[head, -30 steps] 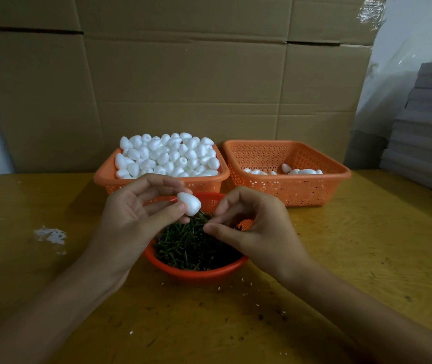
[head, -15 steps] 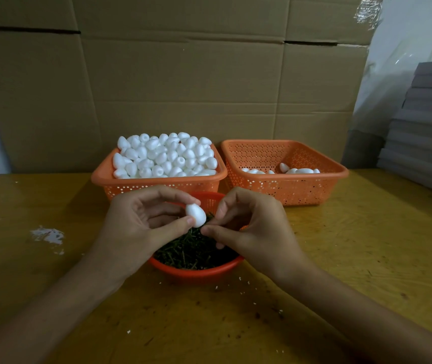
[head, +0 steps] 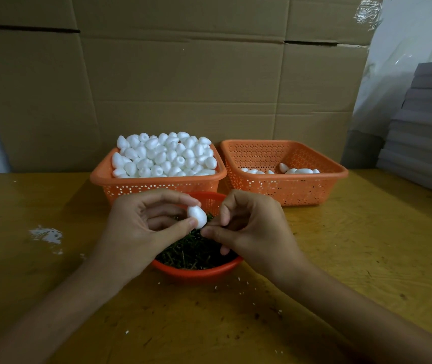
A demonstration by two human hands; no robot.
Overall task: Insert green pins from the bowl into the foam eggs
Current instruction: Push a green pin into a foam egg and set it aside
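My left hand (head: 141, 229) pinches a white foam egg (head: 197, 216) between thumb and forefinger, just above a round orange bowl (head: 196, 271) full of green pins (head: 191, 253). My right hand (head: 251, 232) has its thumb and forefinger pinched together right against the egg's lower right side; whatever they hold is too small to see. A heap of plain foam eggs (head: 165, 156) fills the left orange basket (head: 157, 185). A few eggs (head: 285, 169) lie in the right orange basket (head: 288, 190).
Everything stands on a yellow wooden table (head: 367, 245) with white crumbs and scuffs. Cardboard boxes (head: 183, 82) form a wall behind the baskets. Grey stacked sheets (head: 427, 132) sit at the right edge.
Both hands have come together: the egg has dropped slightly and my right fingertips have moved up from the pins to touch the egg.
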